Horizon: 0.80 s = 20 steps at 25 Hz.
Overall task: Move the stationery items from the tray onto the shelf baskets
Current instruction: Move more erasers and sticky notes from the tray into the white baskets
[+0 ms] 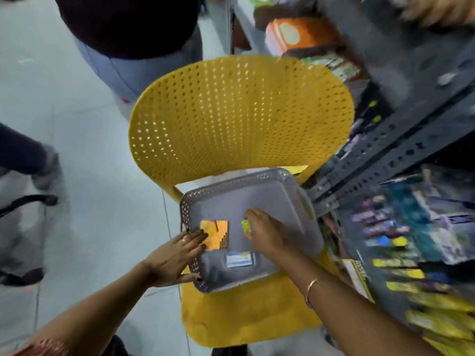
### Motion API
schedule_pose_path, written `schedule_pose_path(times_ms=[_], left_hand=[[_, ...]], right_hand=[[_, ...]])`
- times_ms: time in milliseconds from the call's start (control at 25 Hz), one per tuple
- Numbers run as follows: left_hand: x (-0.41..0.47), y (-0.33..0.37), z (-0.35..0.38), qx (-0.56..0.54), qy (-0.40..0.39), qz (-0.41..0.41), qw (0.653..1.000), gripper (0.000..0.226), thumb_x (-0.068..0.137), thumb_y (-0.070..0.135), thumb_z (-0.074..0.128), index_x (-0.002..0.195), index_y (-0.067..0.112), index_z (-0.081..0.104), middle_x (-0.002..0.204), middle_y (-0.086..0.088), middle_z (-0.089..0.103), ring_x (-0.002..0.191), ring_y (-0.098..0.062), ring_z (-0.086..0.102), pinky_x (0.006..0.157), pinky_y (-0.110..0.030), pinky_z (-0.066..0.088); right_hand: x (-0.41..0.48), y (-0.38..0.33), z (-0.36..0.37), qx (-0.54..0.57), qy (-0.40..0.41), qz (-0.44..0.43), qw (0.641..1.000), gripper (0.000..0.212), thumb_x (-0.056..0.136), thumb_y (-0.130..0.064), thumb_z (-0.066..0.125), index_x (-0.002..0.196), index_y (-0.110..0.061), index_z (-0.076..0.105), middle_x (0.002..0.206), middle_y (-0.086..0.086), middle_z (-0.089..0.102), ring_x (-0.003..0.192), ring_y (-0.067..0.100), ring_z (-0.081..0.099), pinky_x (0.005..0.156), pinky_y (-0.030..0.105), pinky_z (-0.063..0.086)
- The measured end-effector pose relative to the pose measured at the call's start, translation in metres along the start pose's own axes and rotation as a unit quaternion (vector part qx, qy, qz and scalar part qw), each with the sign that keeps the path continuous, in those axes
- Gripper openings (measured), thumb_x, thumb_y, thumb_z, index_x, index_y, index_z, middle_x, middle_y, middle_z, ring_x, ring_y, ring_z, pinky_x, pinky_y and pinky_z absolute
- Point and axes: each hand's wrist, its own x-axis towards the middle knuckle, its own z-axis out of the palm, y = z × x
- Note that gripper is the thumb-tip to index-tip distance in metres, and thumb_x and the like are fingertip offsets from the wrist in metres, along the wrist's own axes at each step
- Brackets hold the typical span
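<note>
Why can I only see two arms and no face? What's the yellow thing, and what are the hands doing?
The camera sits on a person's head and looks down, so you see only their own arms. The yellow thing is a plastic chair with little holes in its back. On its seat lies a grey tray. In the tray there are three small things: an orange packet, a little yellow-green item and a blue and white packet. The left hand rests flat on the tray's edge, its fingertips on the orange packet. The right hand reaches down to the yellow-green item, but the picture is too blurry to tell if it grips it yet. On the right stands a shelf full of colourful goods.
</note>
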Motion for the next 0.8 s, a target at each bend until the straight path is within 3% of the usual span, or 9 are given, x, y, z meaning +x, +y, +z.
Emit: schedule_pose_path(times_ms=[200, 360, 480, 800], left_hand=[[-0.006, -0.004, 0.025, -0.009, -0.01, 0.003, 1.0, 0.074, 0.089, 0.066, 0.034, 0.134, 0.008, 0.04, 0.143, -0.013, 0.04, 0.137, -0.028, 0.022, 0.108, -0.05, 0.016], [-0.007, -0.006, 0.034, -0.01, 0.009, 0.005, 1.0, 0.076, 0.09, 0.067, 0.023, 0.128, 0.008, 0.054, 0.142, -0.013, 0.043, 0.136, -0.03, 0.023, 0.109, -0.048, 0.014], [-0.007, -0.007, 0.037, -0.005, 0.014, 0.005, 1.0, 0.073, 0.089, 0.066, 0.027, 0.124, 0.009, 0.056, 0.14, -0.013, 0.045, 0.134, -0.032, 0.026, 0.109, -0.049, 0.014], [-0.007, -0.006, 0.041, -0.011, 0.027, -0.002, 1.0, 0.076, 0.09, 0.066, 0.026, 0.137, 0.011, 0.046, 0.147, -0.012, 0.035, 0.14, -0.03, 0.015, 0.112, -0.046, 0.007]], right_hand=[[0.041, 0.006, 0.058, -0.023, -0.052, -0.032, 0.998, 0.041, 0.083, -0.007, 0.055, 0.123, -0.007, 0.047, 0.126, 0.014, 0.051, 0.12, 0.03, 0.047, 0.087, 0.04, 0.046], [0.066, -0.007, 0.082, -0.047, -0.072, -0.078, 0.993, 0.06, 0.079, -0.023, 0.068, 0.129, -0.009, 0.04, 0.133, 0.011, 0.044, 0.125, 0.029, 0.039, 0.096, 0.04, 0.038], [0.077, -0.018, 0.097, -0.087, -0.056, -0.106, 0.989, 0.078, 0.071, -0.032, 0.074, 0.133, -0.009, 0.034, 0.135, 0.011, 0.042, 0.126, 0.03, 0.038, 0.1, 0.042, 0.037], [0.092, -0.006, 0.078, -0.178, -0.099, -0.113, 0.972, 0.085, 0.074, -0.024, 0.072, 0.142, -0.015, 0.022, 0.146, 0.015, 0.027, 0.132, 0.034, 0.028, 0.105, 0.043, 0.032]])
